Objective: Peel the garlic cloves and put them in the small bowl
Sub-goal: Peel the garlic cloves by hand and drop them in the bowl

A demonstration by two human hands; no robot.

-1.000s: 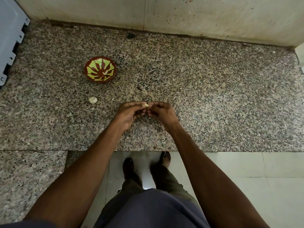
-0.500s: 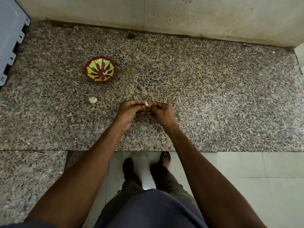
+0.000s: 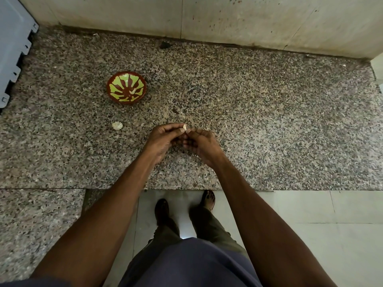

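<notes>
My left hand [image 3: 163, 139] pinches a small pale garlic clove [image 3: 184, 127] between thumb and fingertips, just above the speckled granite counter [image 3: 269, 121]. Fingertip to fingertip with it, my right hand [image 3: 202, 142] has its fingers curled at the clove; whether they grip the skin is hidden. The small bowl [image 3: 126, 87], brown-red with a green pattern, stands to the left and farther back, with one pale peeled clove [image 3: 133, 91] inside. A white piece of garlic [image 3: 117, 125] lies on the counter between the bowl and my left hand.
A wall [image 3: 228, 19] runs along the back of the counter. A grey plastic object [image 3: 14, 44] sits at the far left edge. The counter's front edge [image 3: 290, 190] drops to a tiled floor where my feet stand. Small flakes of skin lie near my hands.
Both hands have shifted slightly and the clove now sticks up a bit more from my left fingertips. The bowl and the loose garlic piece have stayed put.
</notes>
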